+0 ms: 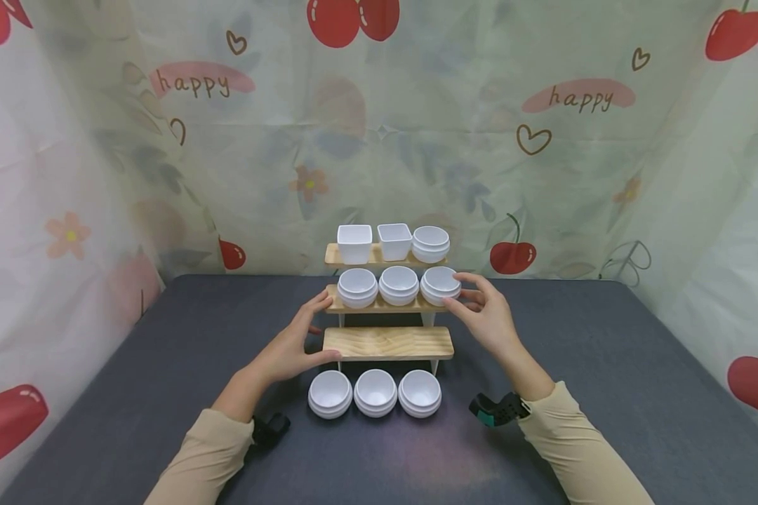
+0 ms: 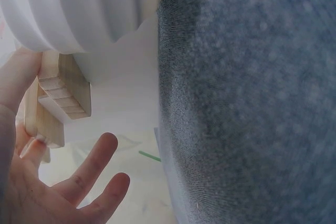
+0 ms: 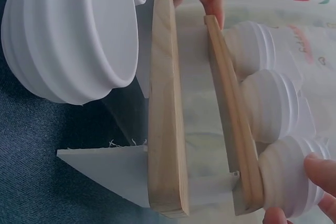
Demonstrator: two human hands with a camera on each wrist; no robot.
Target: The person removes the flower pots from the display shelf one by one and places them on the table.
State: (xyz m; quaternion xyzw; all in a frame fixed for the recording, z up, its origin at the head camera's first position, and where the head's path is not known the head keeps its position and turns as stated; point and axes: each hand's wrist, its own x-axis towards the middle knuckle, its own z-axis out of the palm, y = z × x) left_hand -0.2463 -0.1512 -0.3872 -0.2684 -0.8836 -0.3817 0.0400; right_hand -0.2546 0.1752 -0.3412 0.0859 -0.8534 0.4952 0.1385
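Observation:
A tiered wooden stand (image 1: 388,344) holds white bowls on its two upper shelves. My left hand (image 1: 293,344) touches its left end, thumb on the lowest shelf and a fingertip at the middle shelf. In the left wrist view, two fingers (image 2: 89,166) stretch out free. At the middle shelf's right end, my right hand (image 1: 486,312) holds a round white bowl (image 1: 441,282) between thumb and fingers; the bowl sits on the shelf. Two more round bowls (image 1: 399,285) stand beside it. The lowest shelf is bare wood.
Three round white bowls (image 1: 375,393) stand in a row on the dark table (image 1: 379,463) before the stand. Two square white bowls (image 1: 354,244) and a round bowl (image 1: 431,244) occupy the top shelf. A printed curtain (image 1: 417,161) hangs behind and at both sides.

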